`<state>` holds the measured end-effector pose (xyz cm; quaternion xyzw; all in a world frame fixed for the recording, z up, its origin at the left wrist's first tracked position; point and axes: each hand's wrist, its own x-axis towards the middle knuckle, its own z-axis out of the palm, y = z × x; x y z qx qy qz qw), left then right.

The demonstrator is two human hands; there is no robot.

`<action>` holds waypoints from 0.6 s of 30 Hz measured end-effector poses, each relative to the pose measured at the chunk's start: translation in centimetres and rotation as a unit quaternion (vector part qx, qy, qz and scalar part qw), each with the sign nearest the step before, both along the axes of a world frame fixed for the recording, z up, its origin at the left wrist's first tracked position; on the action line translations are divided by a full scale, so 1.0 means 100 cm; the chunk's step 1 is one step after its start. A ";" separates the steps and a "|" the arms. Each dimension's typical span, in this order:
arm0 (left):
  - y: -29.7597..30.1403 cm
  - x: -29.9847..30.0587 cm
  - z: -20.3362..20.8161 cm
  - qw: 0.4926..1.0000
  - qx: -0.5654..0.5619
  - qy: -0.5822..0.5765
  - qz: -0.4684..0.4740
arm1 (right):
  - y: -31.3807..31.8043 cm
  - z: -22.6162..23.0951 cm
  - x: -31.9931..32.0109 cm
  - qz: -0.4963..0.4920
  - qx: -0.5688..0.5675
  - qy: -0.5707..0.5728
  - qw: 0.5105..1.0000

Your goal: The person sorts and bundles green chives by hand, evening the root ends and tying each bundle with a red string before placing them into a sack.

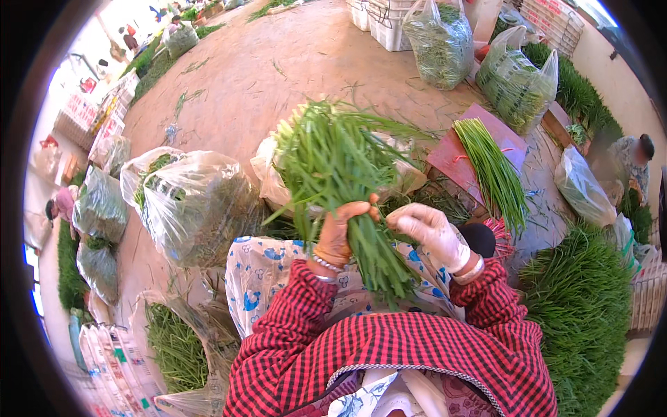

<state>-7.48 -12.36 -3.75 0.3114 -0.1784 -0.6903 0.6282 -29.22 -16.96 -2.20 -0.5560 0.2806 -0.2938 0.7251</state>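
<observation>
My left hand point(338, 231), bare and with a beaded bracelet at the wrist, is wrapped around a thick bunch of green chives point(330, 163). The bunch spreads out above the fist and hangs below it over my lap. Just right of it is my right hand point(434, 233), in a thin pale glove, its thumb and fingertips pinched together. Whatever those fingertips hold, if anything, is too small to make out. A blue-patterned pale apron point(260, 267) covers my lap. Beyond my right hand, another chive bundle point(486, 167) with a red tie lies on a reddish board point(504, 132).
A large heap of chives point(580, 313) lies at my right, with red ties point(501, 240) nearby. Filled plastic bags point(201, 201) stand on the left; more bags point(438, 48) and white crates point(390, 28) are at the far right. A person point(633, 160) is at the right edge.
</observation>
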 end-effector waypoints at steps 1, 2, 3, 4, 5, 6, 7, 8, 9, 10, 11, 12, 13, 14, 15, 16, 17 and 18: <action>-0.005 0.013 0.000 0.999 0.027 -0.030 -0.024 | -0.009 -0.018 0.000 -0.010 0.005 0.014 1.000; -0.005 0.018 0.001 0.999 0.038 -0.020 -0.031 | -0.013 -0.037 0.005 0.021 0.040 0.007 0.999; -0.006 0.030 -0.008 0.997 0.010 -0.059 -0.057 | -0.011 -0.049 0.018 0.051 0.078 -0.003 0.996; 0.004 0.032 -0.006 0.993 -0.006 -0.099 -0.063 | -0.004 -0.048 0.032 0.087 0.122 -0.031 0.988; 0.010 0.033 -0.002 0.987 -0.023 -0.140 -0.070 | -0.003 -0.045 0.046 0.116 0.095 -0.079 0.986; 0.009 0.022 0.017 0.979 0.034 -0.197 -0.052 | -0.011 -0.048 0.060 0.106 0.052 -0.062 0.991; 0.010 0.031 0.014 0.959 0.034 -0.254 -0.118 | -0.017 -0.039 0.068 0.085 0.068 -0.079 0.991; 0.014 0.034 0.012 0.958 0.016 -0.263 -0.112 | -0.022 -0.030 0.075 0.064 0.083 -0.095 0.990; 0.018 0.037 0.013 0.957 -0.001 -0.271 -0.106 | -0.024 -0.009 0.079 0.031 0.152 -0.146 0.977; 0.021 0.048 0.017 0.953 -0.008 -0.276 -0.121 | -0.035 -0.007 0.090 0.005 0.112 -0.240 0.964; 0.020 0.049 0.020 0.954 -0.047 -0.271 -0.119 | -0.048 -0.002 0.092 -0.030 0.118 -0.314 0.942; 0.022 0.051 0.029 0.946 -0.036 -0.295 -0.128 | -0.061 -0.006 0.098 -0.106 -0.092 -0.321 0.937; 0.028 0.057 0.030 0.939 -0.024 -0.315 -0.138 | -0.071 -0.006 0.095 -0.111 -0.071 -0.329 0.935; 0.032 0.066 0.027 0.913 -0.019 -0.383 -0.141 | -0.080 -0.005 0.093 -0.115 -0.049 -0.337 0.933; 0.044 0.081 0.026 0.881 -0.008 -0.455 -0.134 | -0.079 0.014 0.089 -0.031 0.206 -0.349 0.914; 0.046 0.086 0.026 0.846 -0.004 -0.516 -0.136 | -0.071 0.032 0.085 -0.135 0.125 -0.342 0.922; 0.050 0.090 0.029 0.848 0.005 -0.511 -0.141 | -0.093 0.006 0.088 -0.104 0.206 -0.369 0.900; 0.055 0.089 0.043 0.849 0.016 -0.507 -0.146 | -0.100 0.004 0.087 -0.124 0.201 -0.344 0.909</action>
